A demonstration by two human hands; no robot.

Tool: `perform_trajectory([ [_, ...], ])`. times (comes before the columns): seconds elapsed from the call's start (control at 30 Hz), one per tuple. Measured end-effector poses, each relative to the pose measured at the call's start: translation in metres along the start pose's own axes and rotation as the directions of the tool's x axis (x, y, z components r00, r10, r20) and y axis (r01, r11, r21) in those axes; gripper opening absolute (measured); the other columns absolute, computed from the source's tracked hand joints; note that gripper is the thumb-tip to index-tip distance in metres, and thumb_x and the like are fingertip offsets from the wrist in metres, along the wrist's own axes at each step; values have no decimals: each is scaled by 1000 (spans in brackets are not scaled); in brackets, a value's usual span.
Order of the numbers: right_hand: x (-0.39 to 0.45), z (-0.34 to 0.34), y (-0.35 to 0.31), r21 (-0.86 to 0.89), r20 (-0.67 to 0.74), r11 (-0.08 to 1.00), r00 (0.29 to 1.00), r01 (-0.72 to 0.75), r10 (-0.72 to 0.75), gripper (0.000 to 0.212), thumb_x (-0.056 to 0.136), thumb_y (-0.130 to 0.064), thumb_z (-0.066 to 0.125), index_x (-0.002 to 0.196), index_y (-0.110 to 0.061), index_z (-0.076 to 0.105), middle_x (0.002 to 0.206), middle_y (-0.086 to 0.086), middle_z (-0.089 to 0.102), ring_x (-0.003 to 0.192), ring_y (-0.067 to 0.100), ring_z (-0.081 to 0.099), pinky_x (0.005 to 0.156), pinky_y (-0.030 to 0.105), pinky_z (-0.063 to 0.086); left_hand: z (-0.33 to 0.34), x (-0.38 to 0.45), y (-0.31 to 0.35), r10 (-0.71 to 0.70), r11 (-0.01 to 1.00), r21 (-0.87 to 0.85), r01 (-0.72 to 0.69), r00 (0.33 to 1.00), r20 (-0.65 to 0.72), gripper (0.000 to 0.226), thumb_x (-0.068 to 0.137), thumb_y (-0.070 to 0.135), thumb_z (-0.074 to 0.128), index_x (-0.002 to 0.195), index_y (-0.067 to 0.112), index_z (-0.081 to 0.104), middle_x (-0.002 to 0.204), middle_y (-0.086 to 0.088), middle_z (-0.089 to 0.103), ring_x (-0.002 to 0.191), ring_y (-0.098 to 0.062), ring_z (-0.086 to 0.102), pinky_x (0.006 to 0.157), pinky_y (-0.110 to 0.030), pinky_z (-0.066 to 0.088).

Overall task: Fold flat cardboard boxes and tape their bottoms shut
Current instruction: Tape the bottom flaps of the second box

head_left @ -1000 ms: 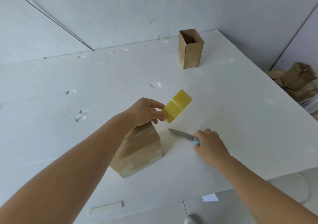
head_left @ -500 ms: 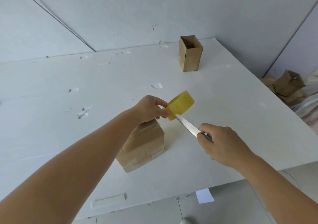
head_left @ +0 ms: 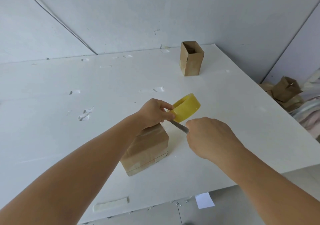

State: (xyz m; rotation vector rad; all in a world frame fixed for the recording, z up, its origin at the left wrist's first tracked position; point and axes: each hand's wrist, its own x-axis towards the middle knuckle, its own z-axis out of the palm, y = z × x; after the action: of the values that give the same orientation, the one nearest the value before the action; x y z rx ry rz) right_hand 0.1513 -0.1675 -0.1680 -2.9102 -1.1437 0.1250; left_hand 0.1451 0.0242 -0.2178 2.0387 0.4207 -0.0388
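— Yellow tape roll [head_left: 187, 108] is pinched by the left hand [head_left: 155, 112], just above the cardboard box [head_left: 147, 148] on the desk [head_left: 52, 121]; the knife [head_left: 179, 126] is gripped by the right hand [head_left: 207, 136], its blade laid under the roll.

— If the strip is cut carelessly, the left fingers [head_left: 170, 115] beside the blade could be nicked, or the tape torn crooked.

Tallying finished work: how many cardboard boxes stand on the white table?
2: one box under the left hand, one open-topped box at the table's far side. More cardboard lies off-table, right.
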Motion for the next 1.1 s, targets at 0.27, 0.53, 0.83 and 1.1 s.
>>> perform_trajectory([
  [0.27, 21, 51, 9, -32, 225, 999, 973, -37, 43, 10, 89, -13, 46, 84, -20, 42, 80, -1, 47, 72, 22, 45, 63, 28, 35, -1, 3, 1, 55, 989, -140, -57, 998, -14, 13, 78, 20, 77, 88, 27, 74, 67, 6, 68, 66, -9, 53, 64, -17, 47],
  [0.53, 29, 123, 33, 156, 141, 966, 972, -207, 186, 29, 97, -38, 37, 111, -16, 50, 103, 5, 52, 95, 25, 51, 69, 33, 42, 0, 4, 1, -21, 989, -146, 17, 999, -25, 20, 77, 24, 77, 96, 26, 73, 69, 8, 71, 56, -3, 53, 58, -10, 46],
  [0.83, 49, 82, -30, 970, 238, -4, 938, -245, 251, 38, 70, -51, 61, 62, -14, 61, 64, -1, 55, 66, 16, 51, 64, 32, 42, 2, 2, 5, -62, 986, -157, 55, 997, -44, 18, 75, 20, 79, 92, 22, 73, 66, 3, 69, 57, -7, 55, 56, -11, 45],
  [1.1, 54, 92, -48, 973, 229, -77, 877, -217, 423, 25, 85, -31, 63, 69, -11, 61, 65, 5, 62, 63, 20, 57, 62, 38, 52, 8, -4, 2, -64, 980, -196, 38, 990, -127, 12, 78, 24, 77, 85, 32, 71, 69, 6, 72, 53, -3, 58, 55, -11, 45],
])
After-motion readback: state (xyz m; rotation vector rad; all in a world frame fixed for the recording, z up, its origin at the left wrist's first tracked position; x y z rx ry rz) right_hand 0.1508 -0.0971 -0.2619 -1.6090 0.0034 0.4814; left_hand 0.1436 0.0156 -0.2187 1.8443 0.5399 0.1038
